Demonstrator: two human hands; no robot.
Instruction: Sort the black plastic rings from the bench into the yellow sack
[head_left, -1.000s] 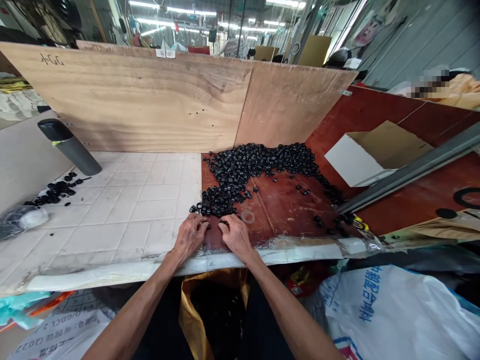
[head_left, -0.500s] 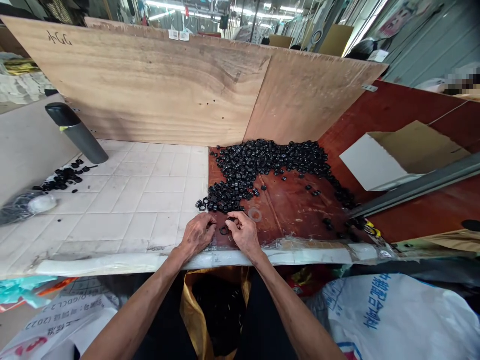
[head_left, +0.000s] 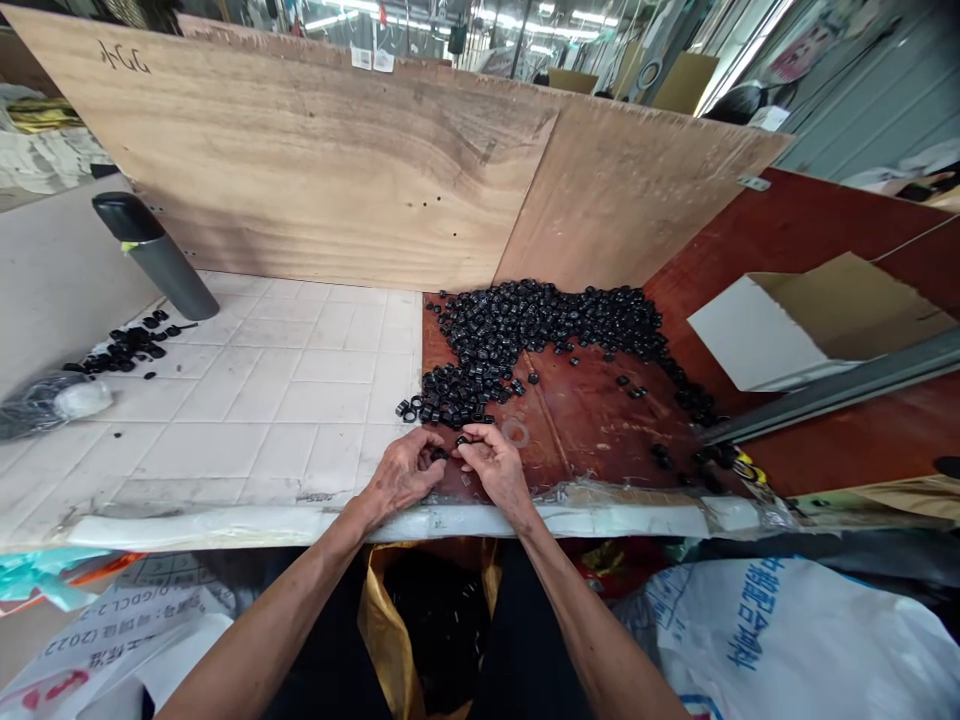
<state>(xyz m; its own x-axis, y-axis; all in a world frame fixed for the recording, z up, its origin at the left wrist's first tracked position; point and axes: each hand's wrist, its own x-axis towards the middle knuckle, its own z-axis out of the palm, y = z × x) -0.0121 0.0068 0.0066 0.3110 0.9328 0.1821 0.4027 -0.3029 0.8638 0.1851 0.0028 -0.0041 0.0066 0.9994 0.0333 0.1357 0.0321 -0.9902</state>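
Near the front edge of the work surface, my left hand [head_left: 407, 467] pinches a small black ring [head_left: 438, 455] between thumb and fingers. Close beside it on the right, my right hand [head_left: 493, 462] holds another small black ring [head_left: 462, 440] at its fingertips. Just beyond both hands, a heap of black rings [head_left: 525, 325] spreads over a reddish-brown board [head_left: 570, 410] and back to the plywood wall. A few rings lie at the heap's near left end, by the white tiled surface [head_left: 322, 400].
A dark grey bottle [head_left: 166, 262] stands at the left beside loose black pieces [head_left: 127, 348] and a plastic bag [head_left: 52, 402]. An open carton [head_left: 757, 330] and a metal bar [head_left: 840, 385] are at the right. Below the edge hangs a yellow-rimmed sack [head_left: 386, 630] with dark contents.
My left hand has moved slightly right and now holds the ring that lay on the board between the hands. My right hand still holds its ring. The view has shifted a little.
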